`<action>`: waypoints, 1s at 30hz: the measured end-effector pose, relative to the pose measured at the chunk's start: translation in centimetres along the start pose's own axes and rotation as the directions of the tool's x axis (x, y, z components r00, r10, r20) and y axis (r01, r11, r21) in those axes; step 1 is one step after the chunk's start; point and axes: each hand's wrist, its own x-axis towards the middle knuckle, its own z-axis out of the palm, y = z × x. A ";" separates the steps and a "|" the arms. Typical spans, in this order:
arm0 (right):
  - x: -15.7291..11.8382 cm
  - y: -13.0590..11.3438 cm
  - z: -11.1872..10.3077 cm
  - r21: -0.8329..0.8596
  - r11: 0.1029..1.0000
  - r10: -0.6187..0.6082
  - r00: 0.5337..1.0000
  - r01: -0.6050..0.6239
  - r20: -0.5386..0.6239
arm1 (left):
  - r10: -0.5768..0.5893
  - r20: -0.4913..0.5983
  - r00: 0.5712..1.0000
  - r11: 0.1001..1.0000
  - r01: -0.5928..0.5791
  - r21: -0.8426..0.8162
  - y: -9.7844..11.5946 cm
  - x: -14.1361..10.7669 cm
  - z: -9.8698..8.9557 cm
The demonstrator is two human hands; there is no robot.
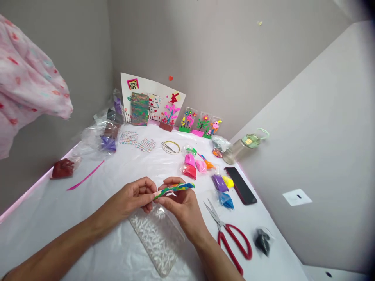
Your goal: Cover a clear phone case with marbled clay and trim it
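Note:
A twisted roll of multicoloured modelling clay (175, 188), blue, green, yellow and orange, lies between my two hands above the table. My left hand (143, 193) pinches its left end between thumb and fingers. Curled round the same roll, my right hand (180, 201) grips it near the middle, and its blue tip sticks out to the right. Below my hands rests a clear phone case (158, 242) with white clay texture spread over it, its upper part covered by my hands.
Red-handled scissors (224, 230) lie open right of the case, near a bag of black clay (263, 241) and a phone (240, 185). Several clay packets (219, 182) lie ahead, with rhinestone sheets (146, 144), a bottle (241, 148) and decorated cases (187, 119) farther back. A pink strip (85, 176) lies left.

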 end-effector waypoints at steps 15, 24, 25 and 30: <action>0.3 0.9 0.0 0.159 0.986 0.061 0.998 -0.056 -0.028 | 0.259 -0.202 0.945 0.850 -0.124 0.512 0.1 -1.2 1.6; 0.0 1.7 0.5 0.088 0.996 0.027 0.999 -0.025 -0.020 | 0.449 -0.120 0.885 0.699 -0.265 0.665 -0.5 -1.5 1.8; 0.0 1.7 0.6 0.077 0.997 0.023 1.000 -0.022 -0.020 | 0.454 -0.121 0.883 0.693 -0.265 0.670 -0.5 -1.5 1.9; -0.1 1.1 1.0 -0.031 0.999 -0.018 0.999 0.017 -0.049 | 0.416 -0.150 0.897 0.721 -0.224 0.656 -0.4 -1.4 2.2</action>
